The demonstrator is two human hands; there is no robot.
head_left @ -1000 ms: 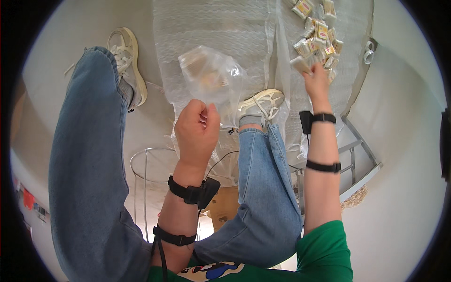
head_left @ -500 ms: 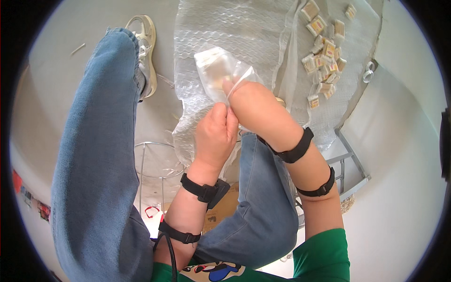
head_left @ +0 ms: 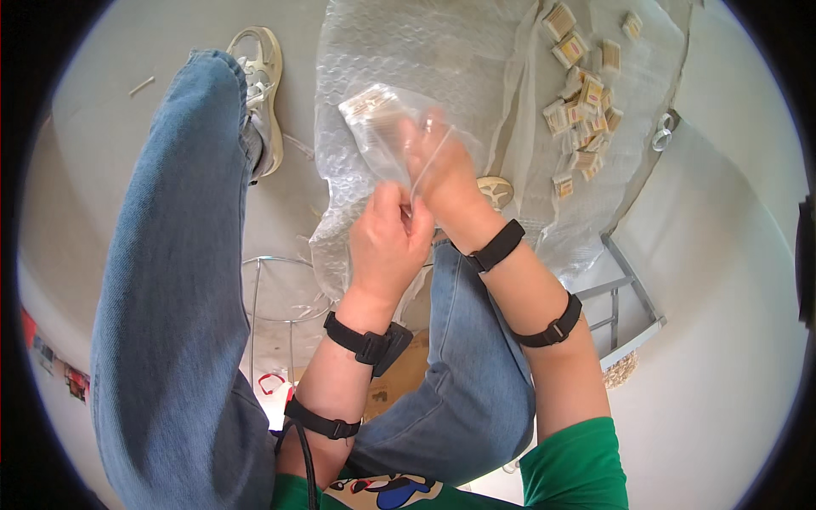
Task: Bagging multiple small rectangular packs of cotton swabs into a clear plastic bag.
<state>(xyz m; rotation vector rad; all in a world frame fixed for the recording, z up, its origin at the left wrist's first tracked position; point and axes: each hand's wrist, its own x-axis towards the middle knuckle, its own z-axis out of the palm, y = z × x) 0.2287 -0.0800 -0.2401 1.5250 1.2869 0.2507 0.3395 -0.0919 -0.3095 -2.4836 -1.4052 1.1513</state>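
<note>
Both hands up over the lap: left hand (head_left: 389,242) & right hand (head_left: 444,174) fingers pinched on clear plastic bag (head_left: 380,127), above bubble-wrap sheet (head_left: 442,59). Small packets (head_left: 580,93) scattered toward sheet's right edge.

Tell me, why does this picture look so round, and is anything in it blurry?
In the head view, the fisheye lens bends straight edges toward a black rim; light is bright and even; the right hand and the clear plastic bag are smeared by motion, while the left hand looks sharper.
</note>
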